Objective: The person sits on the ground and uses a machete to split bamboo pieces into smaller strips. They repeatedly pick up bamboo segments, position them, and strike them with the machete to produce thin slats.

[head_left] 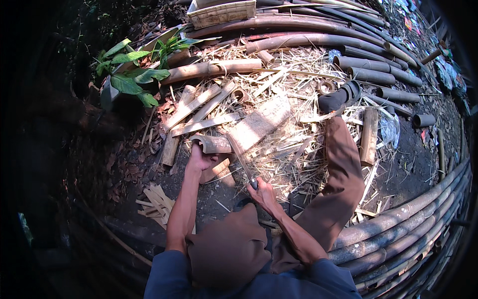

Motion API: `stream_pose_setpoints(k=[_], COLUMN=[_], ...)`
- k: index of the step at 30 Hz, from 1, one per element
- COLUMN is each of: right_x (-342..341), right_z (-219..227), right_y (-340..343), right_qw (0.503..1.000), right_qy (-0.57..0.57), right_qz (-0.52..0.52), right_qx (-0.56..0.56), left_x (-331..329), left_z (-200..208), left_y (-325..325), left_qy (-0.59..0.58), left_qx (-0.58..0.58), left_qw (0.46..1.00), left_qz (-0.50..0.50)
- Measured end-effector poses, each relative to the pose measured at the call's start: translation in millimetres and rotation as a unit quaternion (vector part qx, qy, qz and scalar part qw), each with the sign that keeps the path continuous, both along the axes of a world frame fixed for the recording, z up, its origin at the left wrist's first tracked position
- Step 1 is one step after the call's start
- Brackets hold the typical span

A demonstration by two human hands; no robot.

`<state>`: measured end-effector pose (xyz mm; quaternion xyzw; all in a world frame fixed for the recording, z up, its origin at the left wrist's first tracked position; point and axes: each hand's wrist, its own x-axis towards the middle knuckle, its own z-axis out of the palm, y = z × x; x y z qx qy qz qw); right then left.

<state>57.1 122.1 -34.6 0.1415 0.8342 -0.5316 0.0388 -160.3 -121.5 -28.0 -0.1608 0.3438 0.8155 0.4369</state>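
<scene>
Bamboo piece and knife observed, 1 in each hand.
The left hand [200,160] was closed on the near-left end of 1 split bamboo piece [216,145]; the right hand [265,194] was closed round the handle of 1 knife [241,161], its blade slanting forward-left from that grip to the piece's right end, contact not determinable. A wooden slab [266,117] lay ahead of both grips, pale shavings [291,162] ahead-right of the right grip.

There is one knife [242,163], one held bamboo piece [217,144], one crate [224,14] and perhaps two leafy plants [127,83] (partly shaded).
</scene>
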Motion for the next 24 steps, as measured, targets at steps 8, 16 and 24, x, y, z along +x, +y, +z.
stream_pose_setpoints(k=[8,16,24], right_x=[-6,-12,-8], right_z=[-35,-27,-35], right_y=[-3,9,19], right_qw=[0.994,0.989,0.990], right_qy=[-0.098,-0.037,-0.017], right_qz=[0.040,0.102,0.091], right_qx=[0.040,0.105,0.106], left_x=[28,57,52], left_z=[28,-24,-30], left_y=[98,161,150], left_qy=[0.544,0.722,0.742], left_qx=[-0.340,-0.419,-0.382], left_qw=[0.733,0.546,0.495], left_qz=[0.226,-0.070,-0.239])
